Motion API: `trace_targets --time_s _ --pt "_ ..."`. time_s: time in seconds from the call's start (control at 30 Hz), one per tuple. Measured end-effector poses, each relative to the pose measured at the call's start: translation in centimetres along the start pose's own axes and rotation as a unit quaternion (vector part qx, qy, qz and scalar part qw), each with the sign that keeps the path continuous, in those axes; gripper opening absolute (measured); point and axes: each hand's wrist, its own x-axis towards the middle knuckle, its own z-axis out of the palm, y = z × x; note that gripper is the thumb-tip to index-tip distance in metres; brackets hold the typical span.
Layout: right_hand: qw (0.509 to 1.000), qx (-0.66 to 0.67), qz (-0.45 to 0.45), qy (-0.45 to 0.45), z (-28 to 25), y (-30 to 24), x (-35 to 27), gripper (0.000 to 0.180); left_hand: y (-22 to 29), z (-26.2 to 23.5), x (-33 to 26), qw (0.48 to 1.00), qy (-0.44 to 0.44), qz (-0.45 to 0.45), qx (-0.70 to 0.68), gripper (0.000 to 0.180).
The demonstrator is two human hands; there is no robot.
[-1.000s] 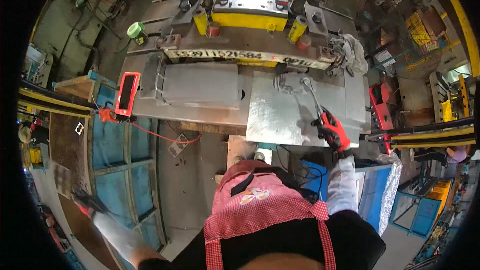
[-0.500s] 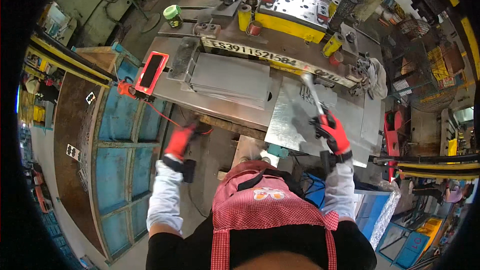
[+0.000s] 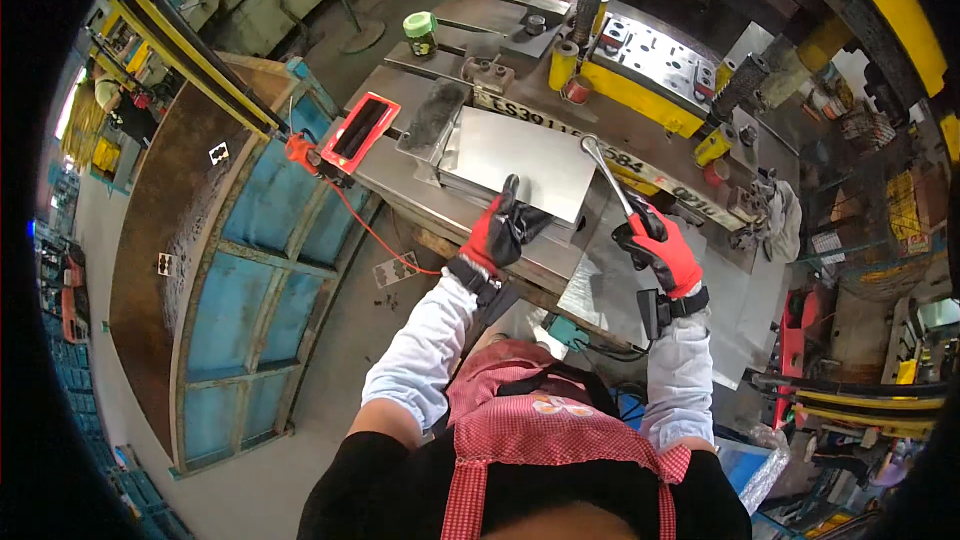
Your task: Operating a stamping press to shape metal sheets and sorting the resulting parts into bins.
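My left hand (image 3: 502, 232), in a red and black glove, is at the near edge of a stack of flat metal sheets (image 3: 515, 155). One finger stretches up over the bright top sheet and the others are apart from it; whether it touches is unclear. My right hand (image 3: 660, 248), gloved alike, is wrapped round the shaft of a metal rod with a round head (image 3: 612, 175). The rod's head is at the right far corner of the top sheet. A larger metal sheet (image 3: 615, 275) lies beneath and beside my right hand.
Behind the stack stands a yellow and steel press die (image 3: 650, 95) with upright posts. A red-framed phone-like object (image 3: 360, 130) and a green-lidded jar (image 3: 421, 32) are on the left of the press bed. A blue-panelled bin (image 3: 255, 230) stands at far left; a grey cloth (image 3: 780, 220) hangs at right.
My left hand has moved right and forward to the stack. The rod's head has shifted left to the stack's corner, and the top sheet looks brighter. The view has turned.
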Motion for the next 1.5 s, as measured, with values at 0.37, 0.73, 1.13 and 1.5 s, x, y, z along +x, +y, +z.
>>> trace_targets --time_s 0.37,0.73,1.13,1.5 --pt "0.993 -0.052 0.001 -0.109 -0.4 0.8 -12.8 0.067 2.7 -3.0 -6.4 0.727 -0.07 0.22 0.646 0.021" --pt "0.972 0.145 -0.079 0.168 1.7 -2.7 -10.2 0.054 1.4 9.2 22.5 0.66 -0.343 0.108 0.66 0.016" --pt "0.975 0.162 -0.078 0.127 -0.7 -2.6 -6.7 0.048 -2.8 6.5 16.4 0.95 -0.1 -0.282 0.093 0.04" --pt "0.912 0.188 -0.148 0.335 -1.1 2.7 -7.4 0.021 -5.2 8.4 15.9 0.986 0.013 -0.158 0.047 0.022"
